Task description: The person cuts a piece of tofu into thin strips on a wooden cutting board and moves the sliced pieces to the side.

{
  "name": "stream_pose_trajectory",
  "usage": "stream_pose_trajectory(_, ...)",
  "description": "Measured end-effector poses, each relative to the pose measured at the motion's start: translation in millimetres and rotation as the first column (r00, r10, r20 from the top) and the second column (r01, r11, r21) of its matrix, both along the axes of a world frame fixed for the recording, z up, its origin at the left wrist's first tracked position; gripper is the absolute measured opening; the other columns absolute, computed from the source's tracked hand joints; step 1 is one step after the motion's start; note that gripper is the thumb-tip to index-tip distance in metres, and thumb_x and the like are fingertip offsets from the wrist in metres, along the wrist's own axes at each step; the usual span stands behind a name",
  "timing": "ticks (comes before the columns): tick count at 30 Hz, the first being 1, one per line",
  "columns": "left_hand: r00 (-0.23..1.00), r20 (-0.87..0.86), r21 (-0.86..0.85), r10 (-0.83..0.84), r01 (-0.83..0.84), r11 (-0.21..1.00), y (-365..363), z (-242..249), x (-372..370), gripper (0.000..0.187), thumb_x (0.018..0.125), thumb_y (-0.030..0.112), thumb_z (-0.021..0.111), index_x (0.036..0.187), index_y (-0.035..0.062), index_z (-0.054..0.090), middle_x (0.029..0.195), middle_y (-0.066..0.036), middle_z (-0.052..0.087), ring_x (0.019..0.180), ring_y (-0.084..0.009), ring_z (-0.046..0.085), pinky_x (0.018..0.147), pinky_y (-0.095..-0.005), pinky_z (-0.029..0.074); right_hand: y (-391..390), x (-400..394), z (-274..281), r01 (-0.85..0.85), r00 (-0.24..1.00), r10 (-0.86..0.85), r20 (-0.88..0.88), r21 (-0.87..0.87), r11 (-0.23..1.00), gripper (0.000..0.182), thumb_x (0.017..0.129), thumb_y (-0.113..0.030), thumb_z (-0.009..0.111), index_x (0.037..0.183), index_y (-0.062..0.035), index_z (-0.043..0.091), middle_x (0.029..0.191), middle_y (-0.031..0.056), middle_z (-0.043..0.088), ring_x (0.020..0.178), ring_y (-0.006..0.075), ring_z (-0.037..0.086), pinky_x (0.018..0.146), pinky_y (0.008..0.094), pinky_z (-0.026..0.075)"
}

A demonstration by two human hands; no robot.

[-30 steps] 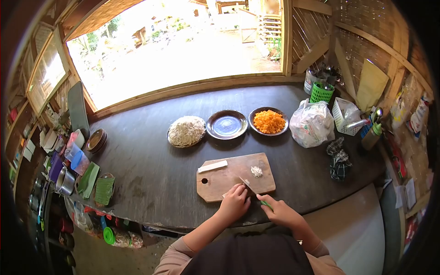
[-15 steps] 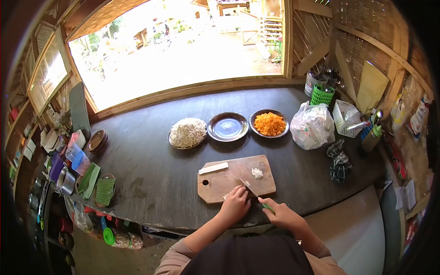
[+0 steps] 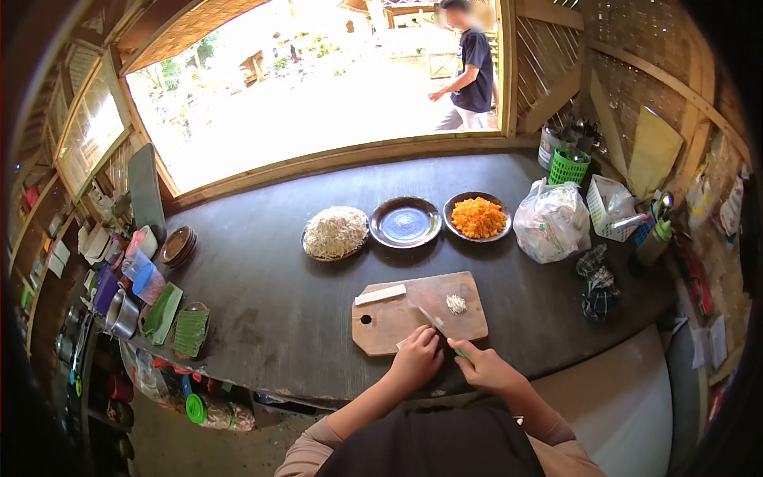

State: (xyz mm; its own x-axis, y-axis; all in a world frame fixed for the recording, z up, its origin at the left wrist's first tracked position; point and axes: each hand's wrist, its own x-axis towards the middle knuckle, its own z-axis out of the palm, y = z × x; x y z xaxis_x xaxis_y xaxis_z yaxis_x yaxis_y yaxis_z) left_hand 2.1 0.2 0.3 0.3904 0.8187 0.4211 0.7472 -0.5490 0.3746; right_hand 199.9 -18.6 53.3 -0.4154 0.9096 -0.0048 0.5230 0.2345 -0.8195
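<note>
A wooden cutting board (image 3: 397, 315) lies near the front edge of the dark counter (image 3: 262, 294). My right hand (image 3: 486, 367) grips a green-handled knife (image 3: 435, 323), its blade angled over the board. My left hand (image 3: 416, 357) presses down on a pale piece at the board's near edge, right beside the blade; the piece is mostly hidden by the fingers. A small heap of chopped white bits (image 3: 455, 304) sits on the board's right part. A pale stick-shaped piece (image 3: 380, 295) lies along the board's far left edge.
Behind the board stand a plate of white shreds (image 3: 335, 233), a bare dark plate (image 3: 404, 222) and a bowl of orange shreds (image 3: 478, 218). A white plastic bag (image 3: 551, 221), baskets and a checked cloth (image 3: 598, 283) crowd the right. Containers line the left edge. A person walks outside the window (image 3: 469, 67).
A person has walked into view outside the window. My view has shifted slightly, and my hands stay at the board's near edge with the knife.
</note>
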Motion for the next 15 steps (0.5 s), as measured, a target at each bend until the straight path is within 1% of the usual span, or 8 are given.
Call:
stream_pose_trajectory(1,1.000,-0.005,0.019,0.004,-0.004,1.000,0,0,0,0.033,0.083,0.017,0.069,0.106,-0.0066,0.063,0.116,-0.020,0.061,0.120,-0.0353,0.054,0.101,-0.0410,0.047,-4,4,5,-0.001,1.000,0.001,0.001,0.000,1.000,0.037,0.096,-0.017,0.055,0.133,-0.0135,0.053,0.080,0.0287,0.065,0.074,0.0463,0.065,0.067,0.0487,0.052)
stream_pose_trajectory(3,1.000,-0.011,0.028,0.008,-0.008,1.000,0,-1,0,0.032,0.084,0.018,0.068,0.106,-0.0056,0.063,0.117,-0.019,0.061,0.121,-0.0340,0.054,0.099,-0.0410,0.048,-13,11,16,0.014,0.997,-0.007,0.076,-0.092,0.996,0.037,0.096,-0.017,0.055,0.133,-0.0144,0.053,0.078,0.0287,0.064,0.072,0.0463,0.065,0.065,0.0493,0.051)
stream_pose_trajectory(5,1.000,-0.016,0.037,0.012,-0.012,0.999,0,-1,0,0.032,0.084,0.019,0.067,0.106,-0.0046,0.064,0.119,-0.017,0.061,0.121,-0.0328,0.054,0.097,-0.0409,0.049,-20,15,21,0.021,0.997,-0.013,0.074,-0.108,0.994,0.037,0.096,-0.017,0.055,0.133,-0.0150,0.053,0.078,0.0288,0.063,0.072,0.0463,0.065,0.064,0.0496,0.051)
stream_pose_trajectory(7,1.000,0.003,0.013,0.005,-0.006,1.000,-1,1,0,0.034,0.084,0.017,0.069,0.106,-0.0070,0.063,0.118,-0.020,0.060,0.121,-0.0352,0.053,0.102,-0.0405,0.047,-21,15,21,0.028,0.997,-0.020,0.070,-0.123,0.992,0.037,0.096,-0.017,0.055,0.133,-0.0155,0.053,0.077,0.0289,0.063,0.071,0.0464,0.064,0.064,0.0499,0.050)
stream_pose_trajectory(10,1.000,0.010,0.009,0.008,-0.008,1.000,-1,3,0,0.033,0.083,0.017,0.069,0.106,-0.0067,0.063,0.117,-0.020,0.061,0.121,-0.0353,0.054,0.101,-0.0406,0.047,-18,12,22,0.021,0.999,-0.016,0.044,-0.125,0.992,0.037,0.096,-0.017,0.055,0.133,-0.0154,0.053,0.078,0.0288,0.063,0.072,0.0464,0.064,0.064,0.0503,0.050)
stream_pose_trajectory(12,1.000,0.015,-0.005,0.005,-0.005,1.000,-1,7,1,0.033,0.083,0.016,0.069,0.106,-0.0065,0.063,0.117,-0.019,0.061,0.120,-0.0353,0.054,0.101,-0.0407,0.047,-12,3,21,0.025,0.997,-0.019,0.071,-0.083,0.996,0.037,0.096,-0.017,0.055,0.133,-0.0155,0.053,0.079,0.0286,0.064,0.073,0.0460,0.065,0.065,0.0504,0.050)
stream_pose_trajectory(13,1.000,0.019,-0.016,0.003,-0.003,1.000,-2,7,1,0.033,0.083,0.016,0.069,0.106,-0.0063,0.063,0.116,-0.019,0.061,0.120,-0.0354,0.054,0.101,-0.0409,0.047,-7,-1,11,0.030,0.997,-0.024,0.072,-0.085,0.996,0.037,0.096,-0.017,0.055,0.133,-0.0155,0.053,0.079,0.0286,0.064,0.073,0.0460,0.065,0.065,0.0504,0.050)
stream_pose_trajectory(15,1.000,0.020,-0.016,-0.004,0.004,1.000,-2,5,1,0.032,0.083,0.015,0.069,0.106,-0.0061,0.063,0.116,-0.019,0.061,0.120,-0.0354,0.054,0.100,-0.0411,0.048,7,-9,-11,0.006,1.000,-0.005,-0.006,0.096,0.995,0.037,0.096,-0.016,0.054,0.134,-0.0154,0.053,0.082,0.0290,0.064,0.075,0.0460,0.065,0.067,0.0501,0.051)
